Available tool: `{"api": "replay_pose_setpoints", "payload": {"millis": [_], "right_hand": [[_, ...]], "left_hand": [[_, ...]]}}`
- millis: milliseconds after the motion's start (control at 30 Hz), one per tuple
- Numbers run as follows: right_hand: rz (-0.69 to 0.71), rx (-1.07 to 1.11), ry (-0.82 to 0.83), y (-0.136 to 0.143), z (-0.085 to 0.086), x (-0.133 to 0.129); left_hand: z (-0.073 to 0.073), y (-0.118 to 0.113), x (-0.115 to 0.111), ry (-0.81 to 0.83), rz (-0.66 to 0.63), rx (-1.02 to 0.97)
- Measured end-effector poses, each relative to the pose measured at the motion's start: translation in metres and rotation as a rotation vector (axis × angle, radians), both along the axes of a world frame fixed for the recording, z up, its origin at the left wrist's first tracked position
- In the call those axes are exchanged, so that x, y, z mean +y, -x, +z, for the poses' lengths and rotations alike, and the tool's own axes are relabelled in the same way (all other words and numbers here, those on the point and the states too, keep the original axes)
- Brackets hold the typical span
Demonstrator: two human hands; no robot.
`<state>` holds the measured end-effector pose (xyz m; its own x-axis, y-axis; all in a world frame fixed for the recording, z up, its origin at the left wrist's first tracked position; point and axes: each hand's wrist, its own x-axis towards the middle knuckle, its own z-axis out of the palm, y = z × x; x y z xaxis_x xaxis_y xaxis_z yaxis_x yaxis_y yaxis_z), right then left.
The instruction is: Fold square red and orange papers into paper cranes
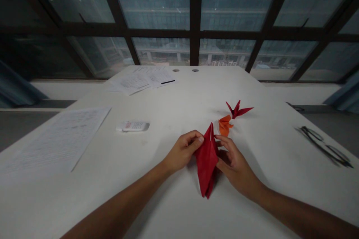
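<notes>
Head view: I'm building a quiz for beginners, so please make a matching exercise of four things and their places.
1. large red paper
2. orange figure
3. eyeglasses
4. nearest printed sheet

A. table's right edge
B. table's left side
C. between left hand and right hand
D. beside small red figure

Pairs: 1-C, 2-D, 3-A, 4-B

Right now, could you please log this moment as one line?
left hand: pinching folded red paper | right hand: at its right side | beyond paper: orange origami piece, red origami crane
</notes>
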<state>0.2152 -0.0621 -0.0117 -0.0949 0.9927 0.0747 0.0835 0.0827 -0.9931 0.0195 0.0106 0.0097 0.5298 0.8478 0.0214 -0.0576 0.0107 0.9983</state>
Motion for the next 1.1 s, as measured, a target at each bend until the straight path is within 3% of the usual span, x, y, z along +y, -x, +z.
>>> {"api": "replay_pose_setpoints", "payload": {"millis": [367, 600, 1100], "right_hand": [[-0.003, -0.038, 0.031, 0.0004, -0.003, 0.0004], [0.026, 0.056, 0.097, 0.0024, 0.0016, -0.0005], [0.022, 0.062, 0.07, 0.0003, -0.0057, 0.0001]], "left_hand": [[-0.0061, -0.0016, 0.0024, -0.054, 0.096, 0.08], [-0.0037, -0.0015, 0.0016, -0.052, 0.092, 0.102], [-0.0029, -0.0024, 0.0005, -0.035, 0.135, 0.05]]}}
